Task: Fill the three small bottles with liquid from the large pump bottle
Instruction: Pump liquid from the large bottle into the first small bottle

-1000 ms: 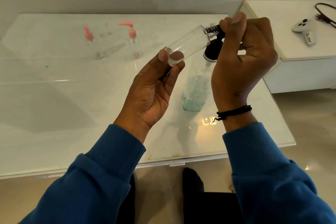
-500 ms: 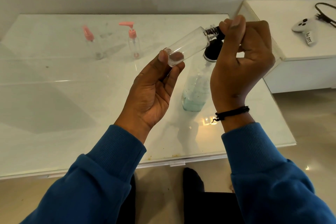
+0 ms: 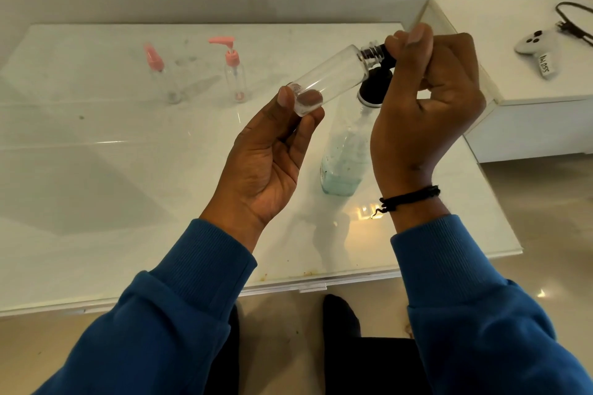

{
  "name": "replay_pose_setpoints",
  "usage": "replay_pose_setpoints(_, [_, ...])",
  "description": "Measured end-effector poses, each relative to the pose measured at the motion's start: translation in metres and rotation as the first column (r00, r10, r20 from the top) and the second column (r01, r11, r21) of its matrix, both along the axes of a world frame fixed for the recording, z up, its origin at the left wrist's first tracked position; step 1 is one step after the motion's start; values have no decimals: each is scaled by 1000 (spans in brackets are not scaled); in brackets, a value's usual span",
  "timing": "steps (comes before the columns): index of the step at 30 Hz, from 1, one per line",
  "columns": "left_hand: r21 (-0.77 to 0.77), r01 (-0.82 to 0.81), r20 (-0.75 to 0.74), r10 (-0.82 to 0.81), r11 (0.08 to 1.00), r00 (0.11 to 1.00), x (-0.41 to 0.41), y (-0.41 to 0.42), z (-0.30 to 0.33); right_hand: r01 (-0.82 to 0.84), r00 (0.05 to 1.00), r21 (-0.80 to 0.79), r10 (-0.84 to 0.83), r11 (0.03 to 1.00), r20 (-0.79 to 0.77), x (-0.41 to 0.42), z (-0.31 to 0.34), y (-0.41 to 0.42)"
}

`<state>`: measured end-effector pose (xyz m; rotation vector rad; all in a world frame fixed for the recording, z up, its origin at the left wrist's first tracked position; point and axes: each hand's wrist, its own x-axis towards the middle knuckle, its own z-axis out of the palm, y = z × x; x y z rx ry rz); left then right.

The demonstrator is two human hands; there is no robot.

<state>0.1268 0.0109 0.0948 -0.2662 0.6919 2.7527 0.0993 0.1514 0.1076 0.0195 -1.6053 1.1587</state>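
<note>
- Head view: the left hand [image 3: 272,157] pinches the base of a clear small bottle [image 3: 330,80], tilted in the air with its neck up and to the right.
- Right hand [image 3: 426,99] curls its fingers round the bottle's black cap [image 3: 383,53].
- Behind both, the large pump bottle [image 3: 343,154] stands on the white surface [image 3: 96,170], bluish liquid low inside.
- Two pink-topped small bottles [image 3: 236,72] stand farther back.
</note>
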Motion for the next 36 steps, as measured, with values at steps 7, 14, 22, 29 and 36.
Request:
replay_pose_setpoints(7, [18, 5, -3, -5, 1000, 1000, 0, 0, 2, 4, 1000, 28, -4, 1000, 9, -2, 9, 2])
replay_pose_setpoints(14, [12, 0, 3, 0, 1000, 1000, 0, 0, 0, 26, 1000, 26, -26, 999, -11, -1, 3, 1])
replay_pose_setpoints(22, [10, -4, 0, 4, 1000, 1000, -1, 0, 0, 25, 999, 36, -26, 999, 22, -3, 7, 3])
replay_pose_setpoints(29, [14, 7, 14, -7, 1000, 1000, 0, 0, -1, 4, 1000, 31, -4, 1000, 4, -3, 0, 4])
replay_pose_setpoints(36, [23, 3, 4, -3, 1000, 1000, -1, 0, -1, -5, 1000, 40, 4, 999, 14, -4, 5, 5])
